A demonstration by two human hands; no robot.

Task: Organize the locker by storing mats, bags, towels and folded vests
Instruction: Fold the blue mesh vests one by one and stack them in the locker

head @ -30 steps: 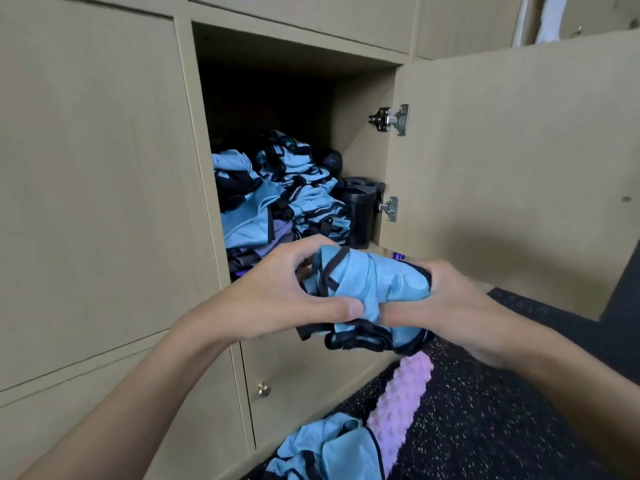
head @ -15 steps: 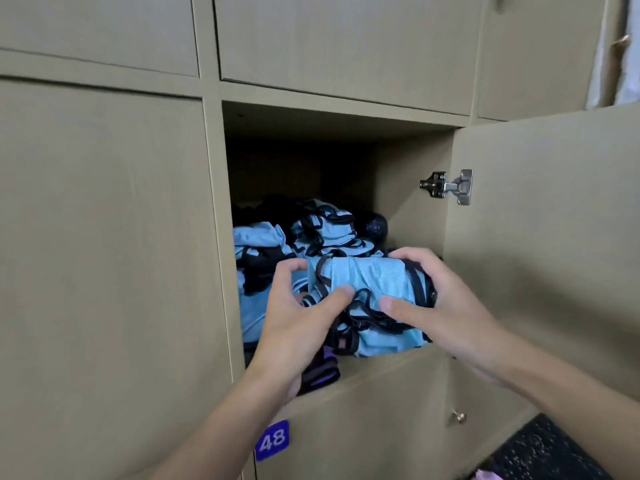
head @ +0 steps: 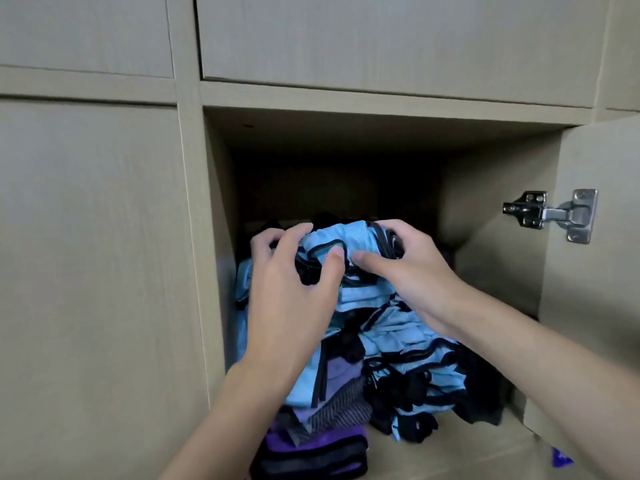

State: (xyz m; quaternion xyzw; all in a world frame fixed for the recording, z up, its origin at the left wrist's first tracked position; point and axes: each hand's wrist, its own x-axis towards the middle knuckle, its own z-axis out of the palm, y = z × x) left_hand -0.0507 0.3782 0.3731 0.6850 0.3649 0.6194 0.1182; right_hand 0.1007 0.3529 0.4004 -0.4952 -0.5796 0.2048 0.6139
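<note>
Two hands in view, both on one item. Left hand (head: 291,282) and right hand (head: 408,271) hold one folded light-blue mesh vest with black trim (head: 349,237) between them. Each grip is clamped on it, fingers curled over its far edge, thumbs nearly meeting on its near face. The vest sits at the top of a heap of blue-and-black vests (head: 398,344) inside the one open compartment of a pale wood-laminate locker (head: 346,129). Number in the heap cannot be counted, as the folds overlap. At the near left of the heap, on the compartment floor, lies a lower stack of purple, grey and black folded cloth (head: 311,448), touching the heap. One open door (head: 595,323) stands at right, one metal hinge (head: 554,214) showing. One small blue tag (head: 561,457) at near right, partly cut off. Closed fronts of the same wood sit left and above. The far back of the compartment is dark.
</note>
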